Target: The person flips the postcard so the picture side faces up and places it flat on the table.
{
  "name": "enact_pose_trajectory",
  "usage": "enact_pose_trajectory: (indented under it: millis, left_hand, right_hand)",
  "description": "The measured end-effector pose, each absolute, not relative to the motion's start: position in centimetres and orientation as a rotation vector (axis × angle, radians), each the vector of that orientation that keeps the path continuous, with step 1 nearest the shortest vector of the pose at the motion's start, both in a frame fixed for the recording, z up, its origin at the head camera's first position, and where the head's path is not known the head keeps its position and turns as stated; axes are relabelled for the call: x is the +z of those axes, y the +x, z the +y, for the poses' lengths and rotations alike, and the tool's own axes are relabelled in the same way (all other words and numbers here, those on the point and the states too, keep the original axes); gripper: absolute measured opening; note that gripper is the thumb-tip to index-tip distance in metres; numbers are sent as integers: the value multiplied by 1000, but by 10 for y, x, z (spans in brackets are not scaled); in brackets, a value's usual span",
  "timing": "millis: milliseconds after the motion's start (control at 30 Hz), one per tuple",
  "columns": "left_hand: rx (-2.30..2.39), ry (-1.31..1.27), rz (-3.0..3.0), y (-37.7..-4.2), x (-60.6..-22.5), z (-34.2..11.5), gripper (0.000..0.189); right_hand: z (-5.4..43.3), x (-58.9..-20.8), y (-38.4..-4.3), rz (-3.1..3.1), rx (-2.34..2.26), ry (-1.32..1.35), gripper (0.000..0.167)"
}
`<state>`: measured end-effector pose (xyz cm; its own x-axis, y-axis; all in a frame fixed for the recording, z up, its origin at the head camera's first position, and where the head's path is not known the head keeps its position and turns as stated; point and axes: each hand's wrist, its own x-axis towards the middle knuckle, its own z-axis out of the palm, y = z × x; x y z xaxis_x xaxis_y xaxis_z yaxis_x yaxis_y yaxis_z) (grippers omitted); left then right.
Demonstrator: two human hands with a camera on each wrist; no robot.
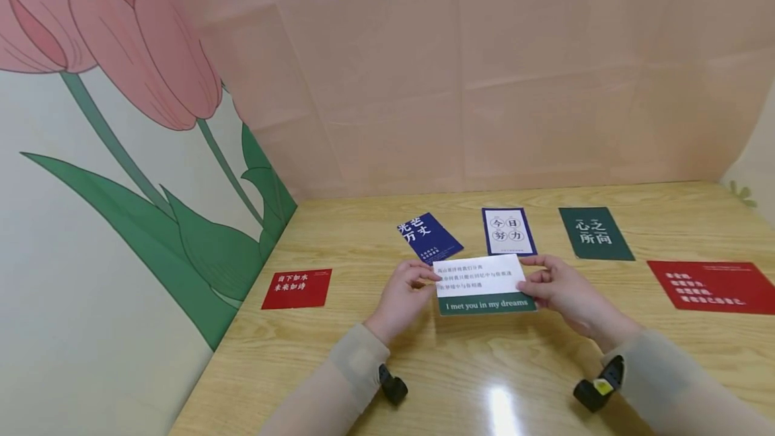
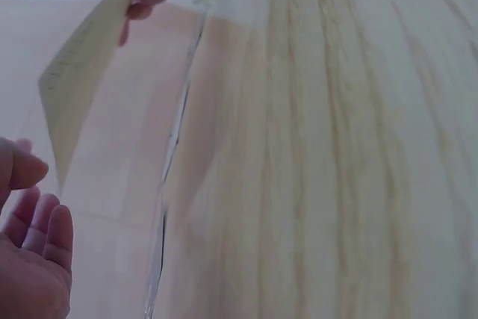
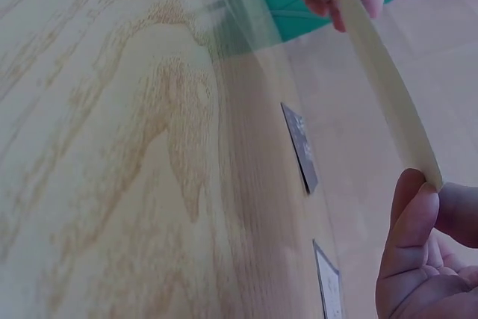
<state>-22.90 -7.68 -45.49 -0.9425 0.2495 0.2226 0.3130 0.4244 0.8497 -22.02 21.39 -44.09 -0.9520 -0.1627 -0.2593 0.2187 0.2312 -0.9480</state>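
A white and green card (image 1: 478, 281) is held up above the table, its printed side facing me, with "I met you in my dreams" along the green strip. My right hand (image 1: 557, 288) pinches its right edge between thumb and fingers, plainly seen in the right wrist view too. At the opposite edge, my left hand (image 1: 406, 298) has thumb and fingertips around the card's side. In the left wrist view the card (image 2: 86, 72) slants between both hands, its lower corner at the left fingertips. Just behind it lie a dark blue card (image 1: 430, 237) and a white card with blue border (image 1: 510, 233).
On the wood-grain table (image 1: 363, 234), a dark green card (image 1: 595, 234) lies at back right. Red cards lie at the left (image 1: 297, 289) and the far right (image 1: 714, 288). Pinkish sheeting (image 1: 454, 86) hangs behind; a tulip-painted wall (image 1: 121, 221) borders the left.
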Motion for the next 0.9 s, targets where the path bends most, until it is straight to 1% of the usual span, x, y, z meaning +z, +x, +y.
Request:
enact_pose_trajectory:
  millis: [133, 267, 367, 567, 667, 900]
  left_hand:
    - [-1756, -341, -2571, -230, -454, -76, 18]
    - [-2015, -209, -2487, -231, -455, -74, 34]
    - [-2202, -188, -2430, -232, -456, -73, 48]
    - [-2379, -199, -2466, -232, -460, -72, 63]
    - [-2384, -229, -2478, -232, -460, -72, 67]
    - [-2307, -202, -2555, -231, -458, -72, 66]
  right_hand:
    - [214, -441, -219, 2220, -1756, 51, 71]
    - [213, -441, -218, 2234, -1744, 45, 71]
    - [213, -442, -217, 2237, -1742, 37, 70]
    - [212, -446, -217, 2225, -1748, 31, 69]
    - [212, -448, -217, 2225, -1736, 30, 69]
    - [210, -449, -216, 2238, -1665, -7, 73]
